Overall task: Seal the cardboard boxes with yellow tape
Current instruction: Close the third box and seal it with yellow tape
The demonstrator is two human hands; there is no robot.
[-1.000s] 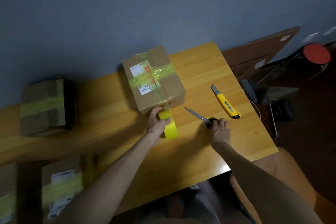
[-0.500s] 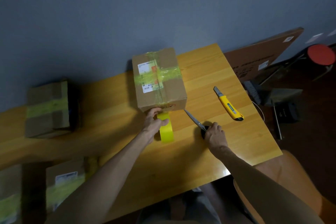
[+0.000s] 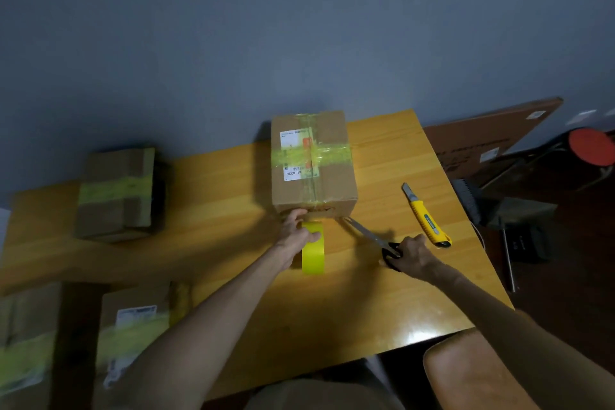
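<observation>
The cardboard box (image 3: 312, 163) stands at the far middle of the desk (image 3: 366, 303), crossed on top by yellow bands. The left hand (image 3: 298, 233) curls around the yellow tape roll (image 3: 312, 251), held upright just in front of the box's near face, fingertips touching the cardboard. The right hand (image 3: 412, 255) grips the handles of the scissors (image 3: 372, 236), blades apparently together and pointing at the box's near bottom edge. This looks like the cutting step, with a strip run down the near face and ready to be severed. Next, the blades likely need to open and reach the taut stretch between roll and box. Three taped boxes (image 3: 116, 193) sit to the left.
</observation>
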